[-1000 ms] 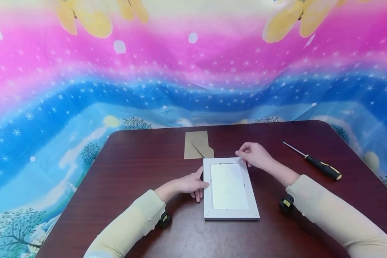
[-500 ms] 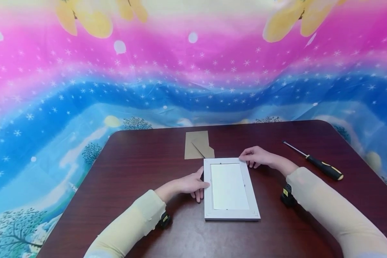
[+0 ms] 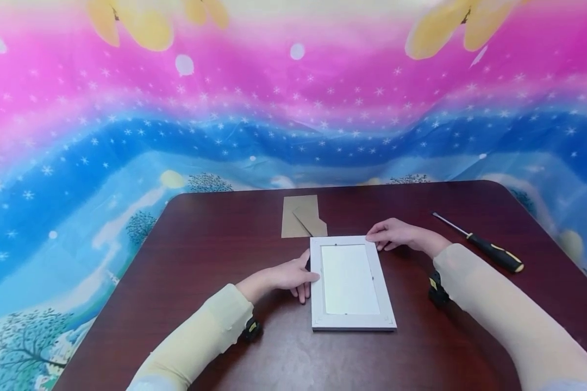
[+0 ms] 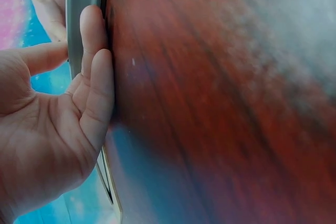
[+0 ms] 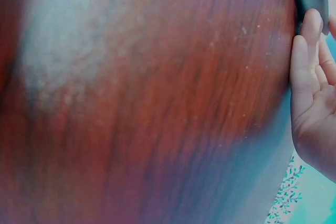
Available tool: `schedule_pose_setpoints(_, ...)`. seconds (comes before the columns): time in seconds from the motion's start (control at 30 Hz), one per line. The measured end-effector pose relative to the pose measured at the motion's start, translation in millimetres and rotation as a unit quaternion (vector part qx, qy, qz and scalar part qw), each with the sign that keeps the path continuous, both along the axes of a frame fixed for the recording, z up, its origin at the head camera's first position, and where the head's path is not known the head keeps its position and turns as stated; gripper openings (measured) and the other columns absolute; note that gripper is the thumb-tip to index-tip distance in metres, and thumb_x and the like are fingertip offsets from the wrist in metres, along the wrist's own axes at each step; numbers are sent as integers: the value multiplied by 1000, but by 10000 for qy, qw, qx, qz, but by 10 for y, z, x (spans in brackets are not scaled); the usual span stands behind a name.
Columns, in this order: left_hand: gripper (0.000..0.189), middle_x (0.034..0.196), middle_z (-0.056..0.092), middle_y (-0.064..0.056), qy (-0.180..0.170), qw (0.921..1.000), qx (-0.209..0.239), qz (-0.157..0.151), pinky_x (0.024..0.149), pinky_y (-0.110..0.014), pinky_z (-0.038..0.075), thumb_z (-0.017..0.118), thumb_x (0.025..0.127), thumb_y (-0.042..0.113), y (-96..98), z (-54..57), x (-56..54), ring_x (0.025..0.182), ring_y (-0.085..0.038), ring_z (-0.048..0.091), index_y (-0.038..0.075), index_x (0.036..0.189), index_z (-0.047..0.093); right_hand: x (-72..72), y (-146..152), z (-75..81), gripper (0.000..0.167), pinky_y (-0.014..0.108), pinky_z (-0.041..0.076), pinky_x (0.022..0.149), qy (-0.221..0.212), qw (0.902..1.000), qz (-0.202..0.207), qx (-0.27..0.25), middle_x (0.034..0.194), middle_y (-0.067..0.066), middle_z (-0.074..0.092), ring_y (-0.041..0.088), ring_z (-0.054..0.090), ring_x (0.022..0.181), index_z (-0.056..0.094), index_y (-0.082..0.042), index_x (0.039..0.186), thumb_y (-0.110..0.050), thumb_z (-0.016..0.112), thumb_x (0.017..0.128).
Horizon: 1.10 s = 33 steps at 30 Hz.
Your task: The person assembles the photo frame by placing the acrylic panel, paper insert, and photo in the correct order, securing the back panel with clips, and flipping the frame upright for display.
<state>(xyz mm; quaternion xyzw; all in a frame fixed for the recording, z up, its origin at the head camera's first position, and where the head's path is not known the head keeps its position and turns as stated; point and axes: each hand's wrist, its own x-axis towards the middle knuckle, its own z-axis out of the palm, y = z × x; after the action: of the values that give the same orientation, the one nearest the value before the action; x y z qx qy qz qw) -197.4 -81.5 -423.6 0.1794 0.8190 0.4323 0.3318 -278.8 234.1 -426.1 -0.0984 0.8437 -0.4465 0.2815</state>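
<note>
A white picture frame [image 3: 353, 322] lies back side up on the table, a plain white panel set in its opening with small dark tabs around it. My left hand [image 3: 289, 275] grips the frame's left edge, thumb on top and fingers along the side; the left wrist view shows those fingers [image 4: 100, 87] low against the edge. At the far right corner, my right hand [image 3: 393, 233] holds the frame between thumb and fingers. In the right wrist view only part of that hand [image 5: 315, 98] shows, beside the frame's dark edge.
Behind the frame lies a brown backing board [image 3: 298, 217] with a stand leg angled up from it. A screwdriver [image 3: 494, 253] with a black and yellow handle rests at the right. The dark red table [image 3: 215, 233] ends at a colourful printed cloth [image 3: 293, 108].
My right hand, loosely curled above the far right corner a second ago, has come down and taken hold there. The left hand keeps its place on the frame; the head view shifts slightly.
</note>
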Motion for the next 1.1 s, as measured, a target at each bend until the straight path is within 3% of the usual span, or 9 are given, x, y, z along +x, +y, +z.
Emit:
schedule_pose_setpoints(0.2, 76, 67, 66, -15, -294, 9994, 42, -185, 49, -28, 49, 53, 101, 18, -57, 82, -73, 52, -20, 64, 6, 153, -2, -37, -4, -19, 50, 32, 54, 79, -30, 9998, -142, -97, 87, 5, 65, 16, 62, 82, 59, 5, 123, -35, 66, 93)
schedule_pose_setpoints(0.33, 70, 73, 68, -16, -291, 9988, -185, -340, 59, -32, 54, 51, 102, 21, -133, 212, -192, 59, -24, 68, -1, 153, 9, -35, 10, -38, 49, 29, 54, 80, -174, 9986, -447, -221, 86, 4, 65, 15, 63, 82, 61, 5, 122, -33, 68, 92)
schedule_pose_setpoints(0.43, 56, 77, 69, -14, 236, 9982, -411, -354, 66, -34, 54, 49, 103, 21, -196, 314, -349, 64, -24, 68, -5, 148, 28, -40, 17, -44, 49, 28, 54, 79, -223, 9969, -695, -281, 85, 3, 67, 14, 64, 81, 61, 5, 121, -33, 70, 91)
schedule_pose_setpoints(0.53, 42, 79, 69, -10, 1148, 9908, -686, -204, 74, -35, 53, 49, 103, 19, -235, 388, -541, 66, -23, 68, -2, 139, 46, -58, 16, -51, 52, 28, 54, 78, -200, 9963, -777, -302, 84, 2, 68, 13, 65, 80, 61, 6, 121, -34, 71, 90)
schedule_pose_setpoints(0.63, 36, 83, 68, -7, 2193, 9702, -1032, -7, 79, -36, 52, 52, 101, 18, -240, 410, -741, 72, -22, 66, 0, 132, 53, -55, 24, -53, 52, 27, 54, 77, -230, 9957, -852, -286, 83, 2, 68, 12, 66, 79, 62, 6, 121, -35, 71, 90)
schedule_pose_setpoints(0.8, 37, 112, 66, -8, 3486, 9173, -1923, 73, 89, -39, 49, 51, 99, 15, -250, 377, -1035, 102, -21, 62, 5, 134, 54, -26, 32, -68, 50, 27, 54, 77, -241, 9956, -853, -317, 83, 2, 67, 12, 65, 79, 63, 5, 121, -33, 71, 90)
schedule_pose_setpoints(0.97, 41, 137, 53, -10, 4167, 8638, -2816, -294, 99, -41, 44, 50, 98, 11, -265, 311, -1251, 127, -25, 48, 8, 139, 50, -15, 25, -94, 49, 27, 54, 77, -296, 9951, -880, -328, 82, 2, 68, 13, 66, 79, 64, 5, 120, -33, 71, 90)
schedule_pose_setpoints(1.1, 47, 135, 52, -10, 4427, 8326, -3256, -692, 96, -40, 46, 54, 95, 3, -213, 301, -1332, 125, -25, 48, 9, 142, 48, -8, 22, -89, 48, 27, 54, 77, -290, 9950, -907, -302, 82, 2, 68, 13, 66, 79, 64, 4, 119, -33, 71, 90)
